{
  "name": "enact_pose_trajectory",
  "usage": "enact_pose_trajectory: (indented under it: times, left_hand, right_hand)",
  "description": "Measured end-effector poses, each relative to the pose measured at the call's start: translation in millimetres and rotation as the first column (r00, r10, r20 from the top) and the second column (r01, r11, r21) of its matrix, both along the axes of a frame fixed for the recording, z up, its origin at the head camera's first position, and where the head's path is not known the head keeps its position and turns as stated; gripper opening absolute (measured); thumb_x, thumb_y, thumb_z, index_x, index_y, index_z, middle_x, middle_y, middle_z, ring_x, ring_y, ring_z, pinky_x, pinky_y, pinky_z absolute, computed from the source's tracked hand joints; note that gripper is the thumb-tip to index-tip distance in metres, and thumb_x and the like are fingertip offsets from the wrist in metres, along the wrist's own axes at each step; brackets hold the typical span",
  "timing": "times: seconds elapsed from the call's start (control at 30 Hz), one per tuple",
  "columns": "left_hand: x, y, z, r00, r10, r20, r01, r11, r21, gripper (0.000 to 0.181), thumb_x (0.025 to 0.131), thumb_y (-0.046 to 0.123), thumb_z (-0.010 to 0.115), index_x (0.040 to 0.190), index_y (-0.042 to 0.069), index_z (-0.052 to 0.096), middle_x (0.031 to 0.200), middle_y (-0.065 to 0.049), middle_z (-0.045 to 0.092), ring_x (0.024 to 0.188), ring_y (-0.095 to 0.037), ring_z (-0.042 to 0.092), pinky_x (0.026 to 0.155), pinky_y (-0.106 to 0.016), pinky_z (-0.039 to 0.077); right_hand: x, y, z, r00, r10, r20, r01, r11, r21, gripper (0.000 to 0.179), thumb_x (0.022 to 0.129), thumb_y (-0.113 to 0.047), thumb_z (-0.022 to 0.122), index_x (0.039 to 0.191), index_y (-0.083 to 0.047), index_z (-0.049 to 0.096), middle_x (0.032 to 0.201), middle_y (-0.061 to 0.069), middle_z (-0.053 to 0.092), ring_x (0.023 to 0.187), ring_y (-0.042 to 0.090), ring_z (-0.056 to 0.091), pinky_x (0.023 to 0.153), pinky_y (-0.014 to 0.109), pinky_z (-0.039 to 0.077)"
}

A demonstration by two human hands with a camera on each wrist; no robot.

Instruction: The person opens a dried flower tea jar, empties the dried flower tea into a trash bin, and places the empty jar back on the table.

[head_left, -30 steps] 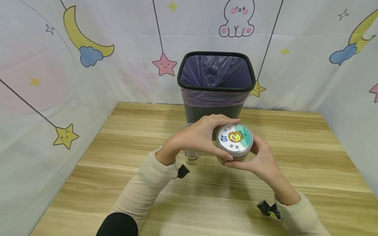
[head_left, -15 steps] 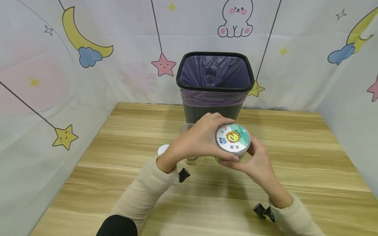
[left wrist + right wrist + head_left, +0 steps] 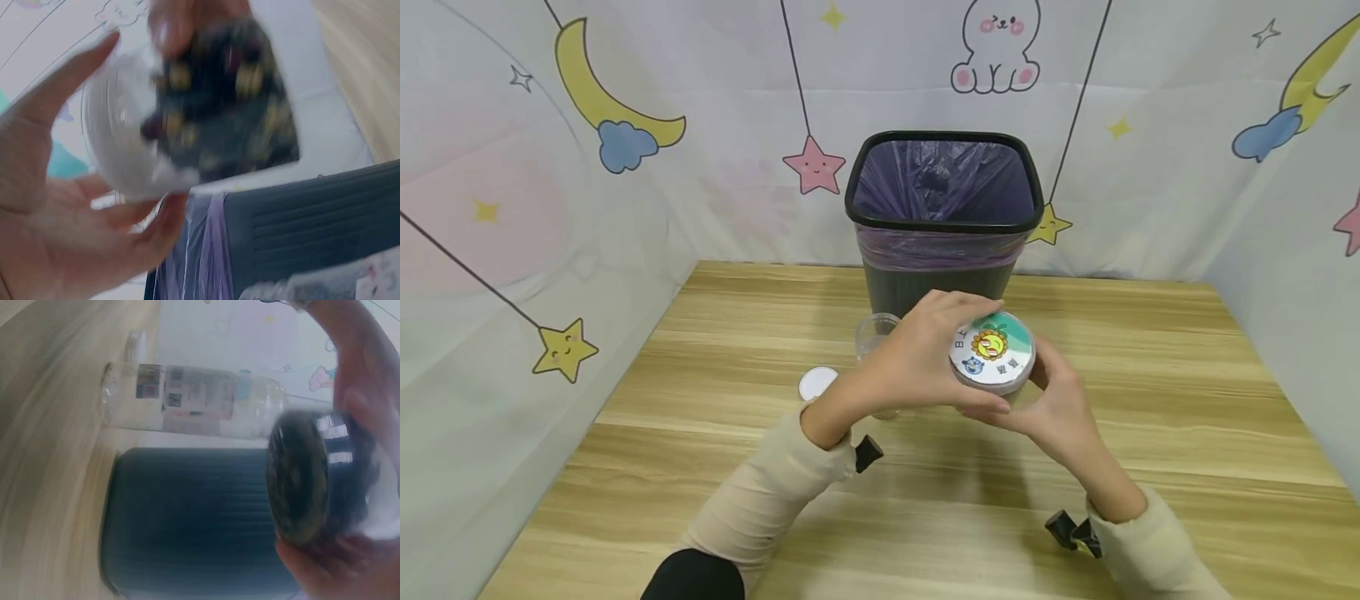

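A round jar [image 3: 231,106] is held above the table between both hands. Dark contents with yellow and reddish bits show through its wall in the left wrist view, blurred. Its lid [image 3: 992,348] faces up, white and green with a smiling sunflower printed on it. My left hand [image 3: 921,358] curls thumb and fingers around the lid's edge from the left. From the right, my right hand [image 3: 1051,400] grips the jar's body just below. The jar's round base [image 3: 297,478] shows in the right wrist view.
Behind the hands stands a dark bin [image 3: 936,283] with a purple liner. A clear labelled bottle [image 3: 194,400] stands in front of it, partly covered by my left hand in the head view. A white round cap [image 3: 817,382] lies left of the bottle.
The printed lid has turned counterclockwise as seen from above, with its lettering shifting from top left to the left side. Both hands keep hold, having moved slightly left with the jar.
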State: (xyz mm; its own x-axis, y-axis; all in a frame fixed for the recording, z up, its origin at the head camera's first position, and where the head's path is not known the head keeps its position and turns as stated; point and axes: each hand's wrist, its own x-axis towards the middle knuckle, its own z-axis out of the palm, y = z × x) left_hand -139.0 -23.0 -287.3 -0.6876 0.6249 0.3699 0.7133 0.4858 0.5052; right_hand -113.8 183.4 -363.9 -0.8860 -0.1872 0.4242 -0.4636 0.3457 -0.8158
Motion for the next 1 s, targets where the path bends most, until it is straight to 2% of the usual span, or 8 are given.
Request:
enact_pose_trajectory:
  times: [0.17,0.23,0.3,0.43,0.57,0.73,0.87,1.0]
  left_hand:
    - [-10.0,-14.4,5.1,0.965,-0.245,0.093,0.245,0.969,0.007,0.091,0.065,0.033,0.095,0.142,0.006,0.055,0.137,-0.001,0.057,0.117,-0.01,0.05,0.097,-0.026,0.039]
    - [-11.9,-17.2,5.7,0.95,-0.296,0.098,0.297,0.955,0.007,0.089,0.065,0.033,0.096,0.14,0.006,0.057,0.132,0.0,0.06,0.113,-0.008,0.051,0.095,-0.025,0.041]
    - [-12.4,-18.0,5.5,0.948,-0.307,0.082,0.309,0.951,-0.008,0.088,0.064,0.037,0.095,0.138,0.006,0.059,0.127,0.001,0.061,0.109,-0.007,0.052,0.093,-0.023,0.042]
    - [-10.6,-17.3,4.1,0.964,-0.261,0.044,0.263,0.964,-0.036,0.086,0.063,0.042,0.095,0.134,0.007,0.062,0.122,0.004,0.063,0.104,-0.006,0.052,0.09,-0.024,0.042]
    - [-7.6,-15.7,2.4,0.982,-0.189,0.027,0.191,0.98,-0.056,0.085,0.062,0.045,0.094,0.132,0.009,0.063,0.121,0.003,0.063,0.104,-0.007,0.052,0.09,-0.024,0.042]
    - [-4.2,-11.2,-0.6,0.997,-0.079,-0.001,0.079,0.994,-0.073,0.083,0.061,0.048,0.093,0.129,0.01,0.064,0.115,0.003,0.062,0.1,-0.009,0.053,0.086,-0.023,0.043]
    - [0.0,-5.9,-2.2,0.999,0.024,-0.04,-0.028,0.995,-0.092,0.085,0.062,0.055,0.091,0.129,0.011,0.063,0.113,0.003,0.061,0.098,-0.011,0.052,0.082,-0.024,0.045]
    - [3.9,0.5,-1.8,0.987,0.126,-0.1,-0.138,0.982,-0.126,0.087,0.062,0.061,0.088,0.128,0.01,0.063,0.112,0.0,0.061,0.098,-0.015,0.054,0.081,-0.027,0.046]
  right_hand:
    - [-3.9,7.7,2.5,0.977,0.206,0.055,-0.207,0.978,0.006,0.092,0.058,-0.005,0.097,0.139,-0.005,0.053,0.127,0.004,0.061,0.114,0.012,0.058,0.095,0.022,0.048]
    - [-5.3,9.4,2.9,0.959,0.275,0.067,-0.276,0.961,-0.002,0.09,0.057,-0.005,0.098,0.136,-0.006,0.056,0.124,0.005,0.063,0.113,0.014,0.06,0.095,0.024,0.049]
    - [-6.1,10.6,2.6,0.946,0.314,0.075,-0.315,0.949,0.0,0.088,0.057,-0.006,0.098,0.135,-0.008,0.057,0.124,0.005,0.063,0.112,0.015,0.06,0.094,0.025,0.05]
    - [-5.9,10.2,0.3,0.943,0.315,0.105,-0.315,0.949,-0.016,0.088,0.058,-0.006,0.097,0.136,-0.008,0.056,0.125,0.004,0.062,0.113,0.016,0.06,0.095,0.026,0.049]
    - [-3.8,5.7,-4.1,0.954,0.263,0.141,-0.259,0.965,-0.047,0.089,0.06,-0.005,0.096,0.138,-0.006,0.053,0.125,0.003,0.061,0.113,0.015,0.058,0.095,0.024,0.048]
    - [-1.1,-1.4,-10.3,0.977,0.176,0.119,-0.168,0.983,-0.071,0.091,0.061,-0.004,0.096,0.141,-0.006,0.052,0.128,0.003,0.06,0.113,0.015,0.058,0.095,0.022,0.047]
    - [0.3,-5.8,-13.2,0.993,0.089,0.071,-0.085,0.995,-0.054,0.09,0.061,-0.007,0.096,0.14,-0.008,0.053,0.127,0.001,0.061,0.112,0.015,0.059,0.094,0.022,0.048]
    - [1.8,-9.2,-13.9,0.999,0.02,0.044,-0.018,0.999,-0.04,0.087,0.064,-0.008,0.095,0.14,-0.007,0.052,0.127,0.001,0.06,0.112,0.013,0.058,0.095,0.02,0.047]
